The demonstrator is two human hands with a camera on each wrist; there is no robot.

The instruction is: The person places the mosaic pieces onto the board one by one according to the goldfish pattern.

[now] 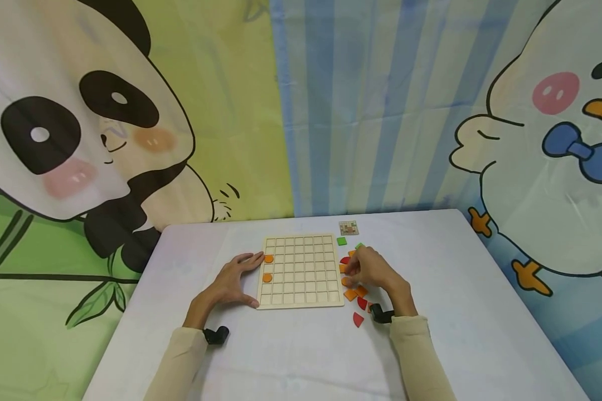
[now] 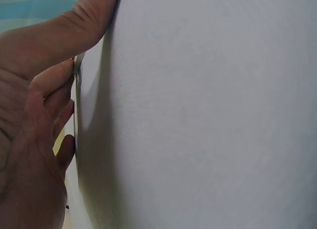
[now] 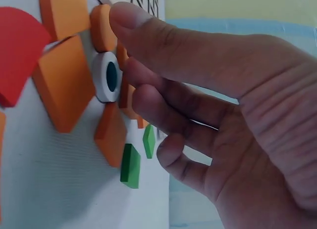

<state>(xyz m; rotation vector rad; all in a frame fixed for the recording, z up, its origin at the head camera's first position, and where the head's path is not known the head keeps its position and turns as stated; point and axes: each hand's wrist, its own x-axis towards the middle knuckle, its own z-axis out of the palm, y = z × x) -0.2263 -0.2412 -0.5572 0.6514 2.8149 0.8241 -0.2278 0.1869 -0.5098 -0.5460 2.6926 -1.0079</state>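
Note:
A pale wooden board with a square grid [image 1: 301, 274] lies flat on the white table. Two orange round pieces [image 1: 267, 278] sit on its left column. My left hand [image 1: 232, 281] is spread at the board's left side, fingertips and thumb right at the edge. Over the loose pieces at the board's right side is my right hand [image 1: 376, 270], fingers loosely bent. In the right wrist view, its thumb tip overlaps an orange rounded piece [image 3: 101, 31]. Beside that lie an orange diamond [image 3: 67, 85], a white ring with a dark centre [image 3: 105, 76] and a red wedge [image 3: 20, 51].
A small patterned card [image 1: 348, 228] lies beyond the board's right corner, with a green piece [image 1: 341, 241] near it. Another red wedge [image 1: 358, 319] is closer to the front. Printed curtains [image 1: 361, 111] hang behind the table [image 1: 481, 312].

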